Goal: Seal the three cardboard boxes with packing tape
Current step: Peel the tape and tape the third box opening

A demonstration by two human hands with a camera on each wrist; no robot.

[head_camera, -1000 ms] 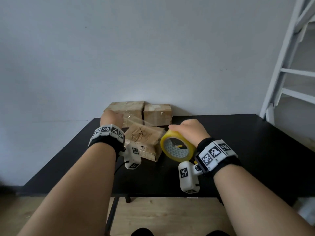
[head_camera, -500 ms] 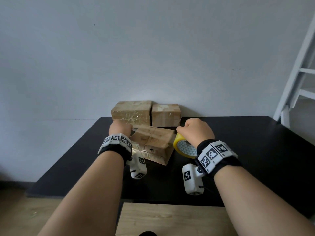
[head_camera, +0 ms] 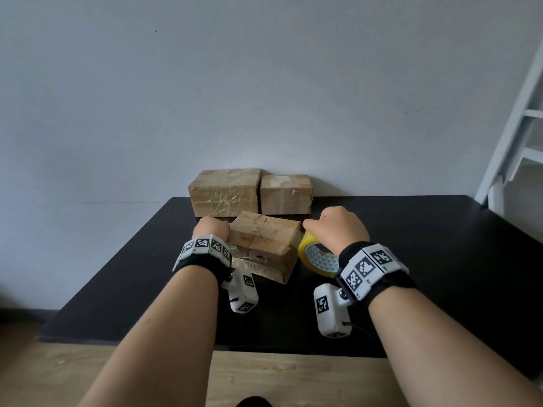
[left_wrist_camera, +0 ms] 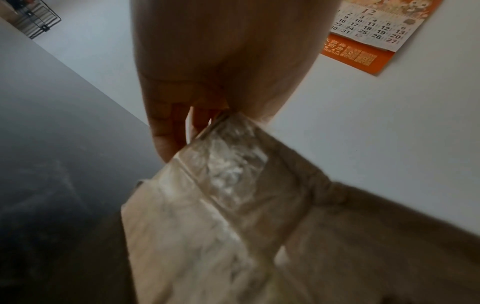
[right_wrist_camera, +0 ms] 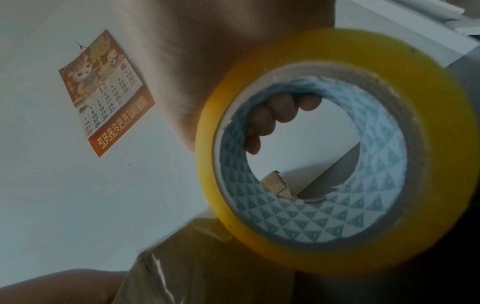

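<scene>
Three cardboard boxes sit on the black table point(head_camera: 426, 248). A large box point(head_camera: 224, 192) and a smaller box point(head_camera: 285, 193) stand against the wall. The front box point(head_camera: 264, 245) lies askew between my hands. My left hand point(head_camera: 211, 229) is at its left end; in the left wrist view its fingers point(left_wrist_camera: 166, 133) pinch the end of a clear tape strip point(left_wrist_camera: 233, 164) that runs over the box top point(left_wrist_camera: 182, 246). My right hand point(head_camera: 338, 227) grips the yellow tape roll point(head_camera: 316, 257) at the box's right end, fingers point(right_wrist_camera: 275, 115) hooked through the core of the roll point(right_wrist_camera: 324, 253).
A white ladder-like frame point(head_camera: 517, 127) stands at the right beyond the table. A calendar point(right_wrist_camera: 106, 92) hangs on the grey wall. Bare table surface stretches to the right of the roll and in front of the box. Wooden floor point(head_camera: 279, 377) lies below the table's near edge.
Both hands have come down: the roll dropped from above the front box to its right end, and the stretched tape strip now lies across the box top. My left hand lowered to the left end.
</scene>
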